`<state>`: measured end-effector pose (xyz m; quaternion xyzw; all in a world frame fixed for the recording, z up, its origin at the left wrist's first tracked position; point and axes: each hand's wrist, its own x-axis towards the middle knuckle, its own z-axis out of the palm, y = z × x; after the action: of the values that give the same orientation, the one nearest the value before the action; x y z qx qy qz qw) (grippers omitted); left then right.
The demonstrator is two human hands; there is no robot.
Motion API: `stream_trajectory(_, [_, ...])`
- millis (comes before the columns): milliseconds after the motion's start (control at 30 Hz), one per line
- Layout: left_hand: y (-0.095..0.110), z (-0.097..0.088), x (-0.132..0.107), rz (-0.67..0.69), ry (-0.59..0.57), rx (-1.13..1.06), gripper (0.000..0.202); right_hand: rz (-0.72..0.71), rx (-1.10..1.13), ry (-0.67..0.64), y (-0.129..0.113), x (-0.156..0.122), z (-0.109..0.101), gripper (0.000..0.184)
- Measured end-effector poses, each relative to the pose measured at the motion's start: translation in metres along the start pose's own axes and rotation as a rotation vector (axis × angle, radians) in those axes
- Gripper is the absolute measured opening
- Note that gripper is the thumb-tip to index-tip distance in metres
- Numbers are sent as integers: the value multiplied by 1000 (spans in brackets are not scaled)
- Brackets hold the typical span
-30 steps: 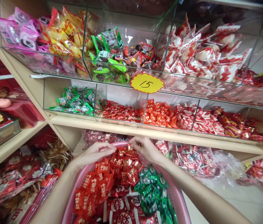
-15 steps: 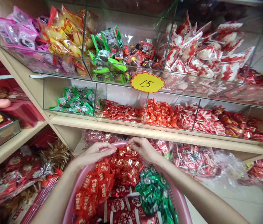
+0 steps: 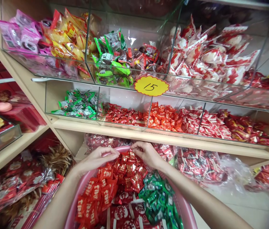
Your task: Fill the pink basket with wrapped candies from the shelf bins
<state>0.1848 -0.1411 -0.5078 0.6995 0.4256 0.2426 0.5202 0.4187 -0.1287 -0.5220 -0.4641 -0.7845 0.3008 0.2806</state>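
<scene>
A pink plastic basket [image 3: 189, 216] sits below me, filled with red-wrapped candies [image 3: 129, 170], larger red packets [image 3: 96, 194] and green-wrapped candies [image 3: 158, 197]. My left hand [image 3: 98, 158] rests at the basket's far rim with its fingers curled and pinched over the red candies. My right hand [image 3: 147, 153] is at the same rim, fingers bent down into the pile of small red candies. Whatever the fingertips grip is too small to make out.
Glass bins on a wooden shelf [image 3: 163, 137] hold green candies [image 3: 79, 103], red candies [image 3: 165, 116] and red-and-white candies [image 3: 210, 124]. An upper bin row holds pink, yellow, green and white packets behind a yellow "15" tag [image 3: 151, 86]. Bagged sweets [image 3: 196, 160] lie under the shelf.
Both hands stay at the basket's far rim and have sunk slightly lower onto the red candies. The view has shifted down a little.
</scene>
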Motion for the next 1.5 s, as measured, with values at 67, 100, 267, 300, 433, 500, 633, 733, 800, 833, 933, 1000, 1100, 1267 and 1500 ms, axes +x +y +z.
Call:
stream_trajectory(67, [-2, -1, 0, 12, -10, -6, 30, -13, -35, 23, -5, 0, -5, 18])
stream_trajectory(100, [-3, -1, 0, 20, -15, -9, 31, -27, -52, 38, -9, 1, -9, 18])
stream_trajectory(267, [-5, -1, 2, 31, -35, -7, 32, -162, -155, 117, -42, 25, -37, 18])
stream_trajectory(300, [-5, -1, 2, 26, -34, -7, 32, -194, -192, 125, -49, 34, -42, 18])
stream_trajectory(433, [-4, -1, 3, 25, -29, -3, 33, -227, -469, 112, -63, 78, -52, 24])
stream_trajectory(500, [-4, -1, 2, 41, -28, -2, 32, -166, -644, 64, -62, 99, -52, 27])
stream_trajectory(633, [-6, -3, 0, 58, -25, -2, 32, -55, -855, -70, -55, 126, -45, 27])
stream_trajectory(733, [-5, -3, 0, 50, -23, 2, 31, -17, -901, -114, -52, 135, -41, 26])
stream_trajectory(800, [-5, -3, 0, 50, -20, 3, 31, -7, -911, -114, -52, 139, -39, 25])
stream_trajectory(833, [-6, -3, 0, 52, -20, 4, 31, -7, -912, -112, -51, 140, -39, 24])
stream_trajectory(933, [-7, -3, 0, 59, -23, 8, 31, -15, -910, -96, -50, 142, -39, 23])
stream_trajectory(1000, [-8, -3, 0, 57, -24, 15, 31, -23, -910, -73, -49, 142, -42, 23])
stream_trajectory(1100, [-8, -3, 1, 51, -17, 21, 32, -65, -883, -1, -51, 136, -49, 21])
stream_trajectory(1267, [-11, -2, 3, 48, -15, 8, 31, -181, -624, 192, -66, 108, -63, 12])
stream_trajectory(1500, [-8, -4, 1, 69, -44, -14, 27, -78, 356, 19, -58, 48, -35, 20])
